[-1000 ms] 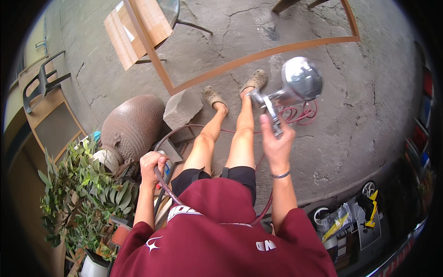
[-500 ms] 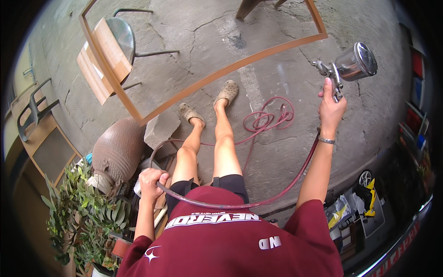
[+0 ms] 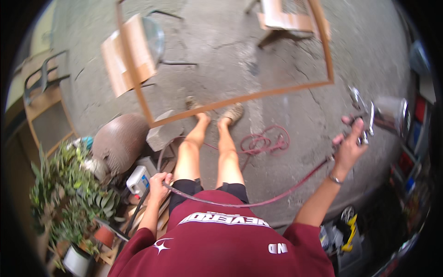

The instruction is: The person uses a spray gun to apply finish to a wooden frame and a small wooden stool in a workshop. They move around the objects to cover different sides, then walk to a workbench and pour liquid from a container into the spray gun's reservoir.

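My right hand [image 3: 351, 150], out to the right, is wrapped round the handle of a metal spray gun [image 3: 370, 121] with a silver cup. Motion blurs the gun, and I cannot make out its trigger. A dark red air hose [image 3: 258, 203] runs from below that hand, sags across my shirt and reaches my left hand [image 3: 159, 183], whose fingers are closed round it. Beyond my feet, a thin brown rectangular wooden frame [image 3: 240, 98] spans the view above the floor, touched by neither hand.
Under the frame stand a round stool [image 3: 157, 39] and cardboard pieces [image 3: 122, 60]. Hose coils [image 3: 263, 141] lie on the concrete. To the left are a big clay jar [image 3: 121, 141], a stone block [image 3: 159, 134], a white jug [image 3: 137, 181] and leafy plants [image 3: 74, 194]. Clutter lines the right edge.
My right hand has moved right and downward in the view with the spray gun, which now looks blurred. More of the cardboard beyond the frame shows. My left hand still grips the hose.
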`<state>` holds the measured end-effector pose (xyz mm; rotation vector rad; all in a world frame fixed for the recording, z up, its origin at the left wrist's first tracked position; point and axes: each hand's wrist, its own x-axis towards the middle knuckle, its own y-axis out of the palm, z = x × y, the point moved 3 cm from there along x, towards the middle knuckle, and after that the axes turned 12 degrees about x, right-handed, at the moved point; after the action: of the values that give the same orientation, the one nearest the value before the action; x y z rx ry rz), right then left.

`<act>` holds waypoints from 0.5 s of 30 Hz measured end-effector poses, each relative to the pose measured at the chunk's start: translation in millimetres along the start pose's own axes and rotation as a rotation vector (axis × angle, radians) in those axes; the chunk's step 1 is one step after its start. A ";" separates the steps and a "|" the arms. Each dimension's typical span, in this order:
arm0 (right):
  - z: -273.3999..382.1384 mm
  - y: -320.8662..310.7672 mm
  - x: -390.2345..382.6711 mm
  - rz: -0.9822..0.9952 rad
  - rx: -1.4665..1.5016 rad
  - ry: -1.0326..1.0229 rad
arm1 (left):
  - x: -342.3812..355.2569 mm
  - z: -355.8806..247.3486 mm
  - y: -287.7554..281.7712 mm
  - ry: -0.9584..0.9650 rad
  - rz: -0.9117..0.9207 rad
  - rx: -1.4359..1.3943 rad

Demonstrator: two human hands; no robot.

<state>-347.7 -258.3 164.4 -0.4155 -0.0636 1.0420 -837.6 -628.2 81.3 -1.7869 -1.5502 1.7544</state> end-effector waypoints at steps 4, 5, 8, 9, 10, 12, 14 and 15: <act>21.8 37.5 -1.7 0.007 -0.031 -0.084 | -10.7 17.1 5.7 -0.190 0.014 -0.259; 28.8 57.8 -2.5 0.006 -0.015 -0.115 | -15.7 25.9 7.9 -0.239 0.024 -0.334; 46.4 121.8 -7.5 0.146 0.028 -0.164 | -10.6 40.0 4.7 -0.311 -0.043 -0.367; 47.6 137.8 -10.2 0.165 0.029 -0.151 | -11.8 45.9 4.0 -0.328 -0.087 -0.410; 49.6 156.7 -6.9 0.181 0.030 -0.143 | -9.5 52.2 4.7 -0.343 -0.110 -0.436; 53.7 198.8 0.9 0.204 0.043 -0.156 | -9.4 68.3 6.2 -0.377 -0.132 -0.482; 59.7 240.4 9.9 0.159 0.035 -0.216 | -2.5 76.8 -3.2 -0.422 -0.099 -0.522; 62.1 266.1 14.5 0.144 0.032 -0.243 | -4.5 82.1 -7.2 -0.437 -0.077 -0.499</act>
<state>-574.9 -111.6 122.8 -0.2654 -0.2365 1.2307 -907.5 -669.7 66.6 -1.5519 -2.3728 1.9354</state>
